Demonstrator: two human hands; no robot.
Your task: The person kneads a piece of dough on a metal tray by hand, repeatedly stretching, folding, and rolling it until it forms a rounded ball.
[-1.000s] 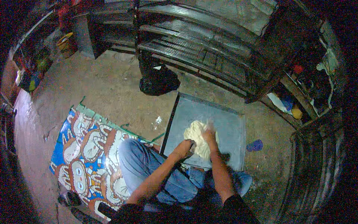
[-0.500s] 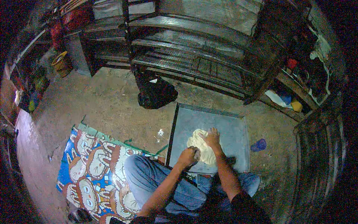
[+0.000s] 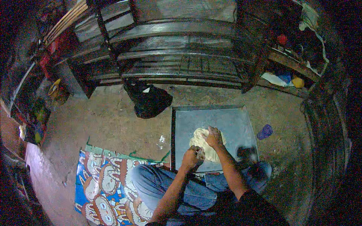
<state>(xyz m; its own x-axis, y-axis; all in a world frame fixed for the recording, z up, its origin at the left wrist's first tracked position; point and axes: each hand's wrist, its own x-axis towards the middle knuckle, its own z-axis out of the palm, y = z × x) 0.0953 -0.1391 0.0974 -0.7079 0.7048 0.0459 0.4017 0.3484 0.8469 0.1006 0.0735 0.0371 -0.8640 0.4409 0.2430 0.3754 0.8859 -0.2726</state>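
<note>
A pale, flattened lump of dough (image 3: pixel 215 154) lies on a wide grey metal tray (image 3: pixel 209 115) set on the floor in front of my crossed legs. My left hand (image 3: pixel 194 156) is closed at the dough's near left edge, fingers curled and knuckles up. Over its upper right part, my right hand (image 3: pixel 213 138) bends its fingers down and grips the dough. Both palms are hidden, so how much dough is inside each hand does not show.
A black plastic bag (image 3: pixel 152 101) sits beyond the tray, before a dark slatted rack (image 3: pixel 181 62). Right of the tray lies a purple cup-like thing (image 3: pixel 265 131). A cartoon-patterned mat (image 3: pixel 107 180) spreads at the left. Something dark (image 3: pixel 247 153) shows at the tray's right side.
The whole view has shifted and turned slightly with my head. My left hand has rolled a little at the dough's edge; the right stays on the dough.
</note>
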